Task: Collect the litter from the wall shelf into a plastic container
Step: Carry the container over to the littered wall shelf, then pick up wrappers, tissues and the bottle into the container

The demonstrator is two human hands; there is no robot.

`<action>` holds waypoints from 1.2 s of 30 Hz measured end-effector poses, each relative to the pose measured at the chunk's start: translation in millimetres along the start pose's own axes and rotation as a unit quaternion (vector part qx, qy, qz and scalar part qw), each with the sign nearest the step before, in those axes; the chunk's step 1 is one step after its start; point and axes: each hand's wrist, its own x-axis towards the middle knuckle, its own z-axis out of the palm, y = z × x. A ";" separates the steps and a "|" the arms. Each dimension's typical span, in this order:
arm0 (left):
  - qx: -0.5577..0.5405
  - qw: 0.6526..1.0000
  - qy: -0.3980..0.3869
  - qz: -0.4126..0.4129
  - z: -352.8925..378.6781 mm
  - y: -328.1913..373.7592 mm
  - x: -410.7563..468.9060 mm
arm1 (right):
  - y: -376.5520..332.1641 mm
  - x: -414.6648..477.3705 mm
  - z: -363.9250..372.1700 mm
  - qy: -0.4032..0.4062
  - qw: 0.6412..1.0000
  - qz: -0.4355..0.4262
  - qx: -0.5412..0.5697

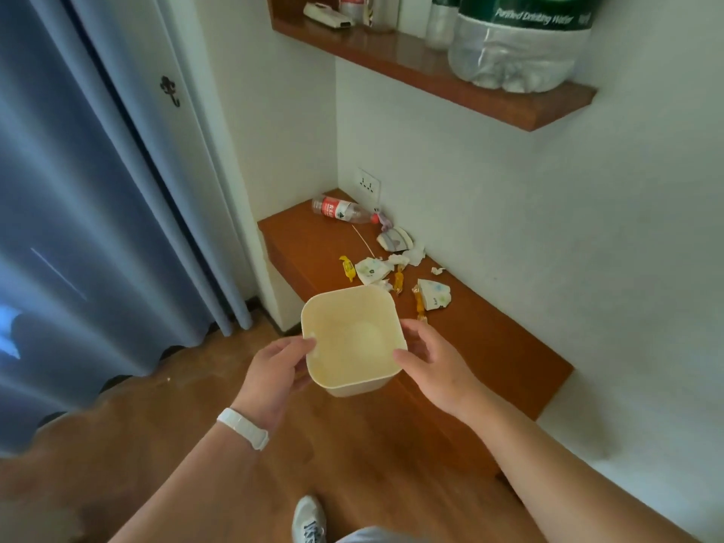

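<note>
A cream square plastic container (352,339) is held in the air in front of the low wooden wall shelf (489,339), and nothing lies inside it. My left hand (274,366) grips its left rim with the thumb over the edge. My right hand (427,358) grips its right side. On the shelf just beyond lie a toppled red-label bottle (341,209), crumpled paper pieces (372,268), a torn paper cup (433,295), yellow candy wrappers (347,266) and a thin stick (362,239).
An upper wooden shelf (450,76) carries a large water bottle (521,41), smaller bottles and a white remote (327,15). A wall socket (369,182) sits above the low shelf. Blue curtains (78,229) hang at left. My shoe (309,519) stands on the wooden floor.
</note>
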 end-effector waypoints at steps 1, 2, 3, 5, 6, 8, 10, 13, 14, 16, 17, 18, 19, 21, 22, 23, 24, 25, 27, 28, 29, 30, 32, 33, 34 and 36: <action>0.003 1.000 -0.007 0.000 -3.6 8.8 12.7 | -6.4 12.8 1.5 0.005 1.000 0.004 -0.007; 0.004 1.000 -0.013 0.000 -7.0 17.1 25.0 | -12.7 24.8 3.2 0.010 1.000 0.005 -0.011; 0.003 1.000 -0.019 -0.001 -10.4 24.6 37.2 | -19.4 35.7 5.2 0.015 1.000 0.006 -0.014; 0.003 0.999 -0.037 -0.003 -17.4 40.4 60.7 | -31.9 54.5 10.1 0.026 0.999 0.007 -0.020; 0.007 0.999 -0.045 -0.003 -20.1 48.0 71.4 | -37.1 61.9 12.1 0.032 0.999 0.008 -0.018; 0.018 0.998 -0.052 -0.006 -23.0 59.3 91.1 | -41.6 73.6 14.7 0.042 0.999 0.011 -0.002; 0.028 0.998 -0.056 -0.011 -22.2 66.2 104.4 | -42.1 81.3 16.4 0.050 0.999 0.018 0.007; 0.047 0.997 -0.065 -0.016 -17.3 77.4 124.9 | -44.6 98.4 14.1 0.061 0.998 0.026 0.006; 0.050 0.996 -0.068 -0.017 -14.7 80.7 132.7 | -44.9 104.6 12.7 0.063 0.998 0.028 0.008; 0.055 0.996 -0.068 -0.023 -8.6 84.4 148.3 | -41.5 117.2 10.1 0.063 0.997 0.037 0.014; 0.060 0.996 -0.067 -0.027 -5.1 85.8 155.7 | -37.6 124.0 9.3 0.062 0.997 0.041 0.019; 0.066 0.995 -0.066 -0.029 -1.8 87.2 163.3 | -34.2 131.0 8.6 0.064 0.997 0.045 0.023; 0.072 0.995 -0.068 -0.028 1.1 88.8 170.8 | -30.2 138.5 8.4 0.064 0.996 0.048 0.025; 0.081 0.994 -0.069 -0.028 6.2 92.6 185.5 | -24.8 154.5 8.2 0.062 0.996 0.051 0.032; 0.086 0.994 -0.065 -0.030 7.8 94.6 193.5 | -23.6 162.5 7.9 0.058 0.996 0.052 0.040; 0.092 0.993 -0.058 -0.033 9.3 97.1 200.6 | -21.9 171.3 7.7 0.054 0.996 0.055 0.048; 0.098 0.993 -0.053 -0.037 10.3 99.5 208.2 | -21.2 179.8 7.0 0.051 0.996 0.056 0.051; 0.103 0.993 -0.049 -0.040 11.3 102.1 216.2 | -20.3 188.8 5.6 0.049 0.996 0.057 0.055; 0.106 0.993 -0.043 -0.040 16.0 109.0 232.7 | -17.1 206.1 0.9 0.049 0.995 0.057 0.064; 0.103 0.993 -0.041 -0.037 19.5 112.4 241.0 | -14.6 214.0 -1.7 0.046 0.995 0.057 0.067; 0.100 0.994 -0.038 -0.035 23.6 115.1 248.5 | -9.6 221.6 -3.5 0.042 0.995 0.059 0.071; 0.098 0.994 -0.036 -0.034 28.4 117.6 255.0 | -5.4 228.1 -5.2 0.040 0.994 0.061 0.077; 0.098 0.994 -0.036 -0.038 37.9 120.5 266.0 | 1.9 239.6 -8.2 0.041 0.993 0.070 0.091; 0.098 0.994 -0.038 -0.041 42.0 121.0 271.0 | 6.1 244.2 -9.6 0.043 0.992 0.076 0.096; 0.098 0.993 -0.038 -0.043 45.7 121.7 275.2 | 9.1 247.6 -11.1 0.045 0.991 0.081 0.102; 0.104 0.993 -0.039 -0.048 52.6 124.3 281.8 | 14.9 250.3 -15.0 0.055 0.988 0.086 0.117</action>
